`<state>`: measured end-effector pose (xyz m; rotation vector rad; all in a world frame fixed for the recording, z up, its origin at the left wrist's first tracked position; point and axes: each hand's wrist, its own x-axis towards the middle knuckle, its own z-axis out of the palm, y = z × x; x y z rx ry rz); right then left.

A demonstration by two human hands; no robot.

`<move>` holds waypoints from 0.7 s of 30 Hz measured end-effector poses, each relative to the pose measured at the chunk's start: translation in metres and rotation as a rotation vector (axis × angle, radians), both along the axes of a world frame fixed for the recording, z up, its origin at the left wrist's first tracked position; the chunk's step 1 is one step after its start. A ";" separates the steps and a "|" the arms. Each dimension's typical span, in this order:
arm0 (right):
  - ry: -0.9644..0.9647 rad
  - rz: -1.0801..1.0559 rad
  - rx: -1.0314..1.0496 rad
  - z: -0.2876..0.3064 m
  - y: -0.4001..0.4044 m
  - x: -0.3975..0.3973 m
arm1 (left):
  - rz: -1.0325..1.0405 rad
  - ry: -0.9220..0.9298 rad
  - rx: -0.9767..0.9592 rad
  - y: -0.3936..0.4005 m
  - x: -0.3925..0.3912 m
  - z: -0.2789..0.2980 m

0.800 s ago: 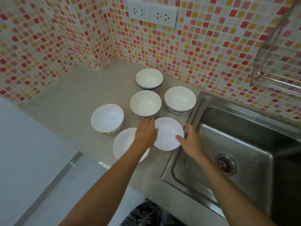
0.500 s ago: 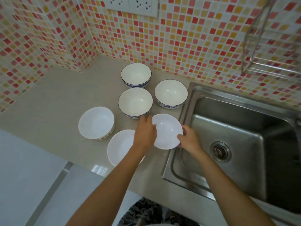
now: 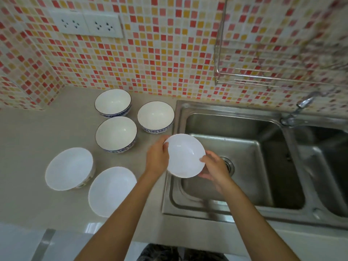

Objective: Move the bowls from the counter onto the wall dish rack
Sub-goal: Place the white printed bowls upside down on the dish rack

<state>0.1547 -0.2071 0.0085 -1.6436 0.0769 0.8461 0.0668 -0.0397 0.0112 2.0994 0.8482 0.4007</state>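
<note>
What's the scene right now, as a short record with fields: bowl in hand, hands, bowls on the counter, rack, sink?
bowl in hand: plain white bowl, lifted, over the sink's left edge
left hand: grips the bowl's left rim
right hand: grips its right rim and underside
bowls on counter: five; three blue-patterned bowls at the back, two plain white bowls in front
wall dish rack: upper right, no bowls visible on it
sink: steel, right of the counter

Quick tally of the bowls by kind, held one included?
Blue-patterned bowls: 3
Plain white bowls on the counter: 2
Plain white bowl held in both hands: 1
Total: 6
</note>
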 end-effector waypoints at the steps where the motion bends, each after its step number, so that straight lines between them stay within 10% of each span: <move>1: 0.024 -0.020 -0.002 0.001 -0.010 0.006 | -0.025 -0.001 0.006 -0.008 0.008 0.001; 15: 0.072 -0.090 0.290 0.077 -0.169 0.102 | -0.254 -0.194 0.017 -0.141 0.131 0.069; 21: 0.081 -0.174 0.479 0.115 -0.207 0.145 | -0.331 -0.419 0.458 -0.159 0.179 0.137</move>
